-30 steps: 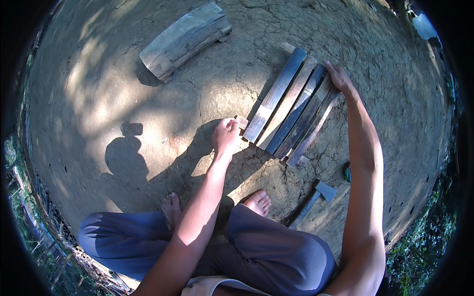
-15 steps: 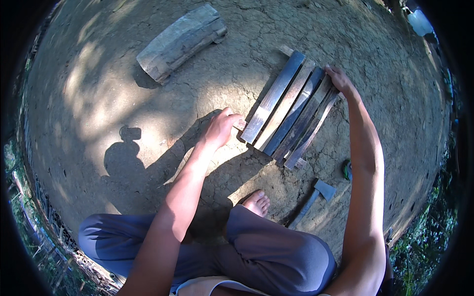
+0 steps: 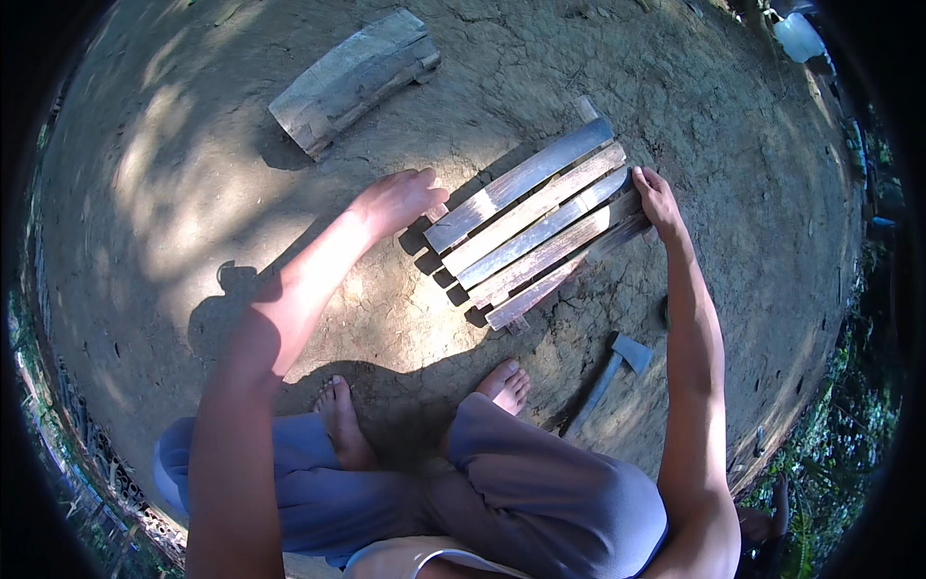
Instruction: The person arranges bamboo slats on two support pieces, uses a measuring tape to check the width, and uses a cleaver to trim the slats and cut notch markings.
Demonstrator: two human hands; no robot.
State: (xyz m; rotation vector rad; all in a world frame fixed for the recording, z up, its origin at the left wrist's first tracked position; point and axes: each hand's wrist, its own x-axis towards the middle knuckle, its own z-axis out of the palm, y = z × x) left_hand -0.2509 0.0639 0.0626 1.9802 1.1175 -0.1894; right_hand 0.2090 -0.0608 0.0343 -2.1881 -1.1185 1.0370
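Between my hands is a slatted wooden panel (image 3: pixel 537 217), made of several weathered slats laid side by side across narrower crosspieces. My left hand (image 3: pixel 397 201) is closed around a crosspiece end that juts out past the upper left slat. On the opposite side, my right hand (image 3: pixel 658 201) grips the slats' right ends, thumb on top; its fingertips are partly hidden. Shadows of the slat ends fall on the soil beside the panel's left edge, so that side appears raised off the ground.
A thick split log (image 3: pixel 355 83) lies on the cracked dirt at the upper left. An axe (image 3: pixel 627 355) rests near my right forearm, its handle toward my knee. My bare feet (image 3: pixel 504 386) are just below the panel. A white container (image 3: pixel 799 37) sits far right.
The panel has turned clockwise, its slats now lying flatter across the view. My left hand moved left and up with its end; my right hand came slightly nearer. My left foot has come into view.
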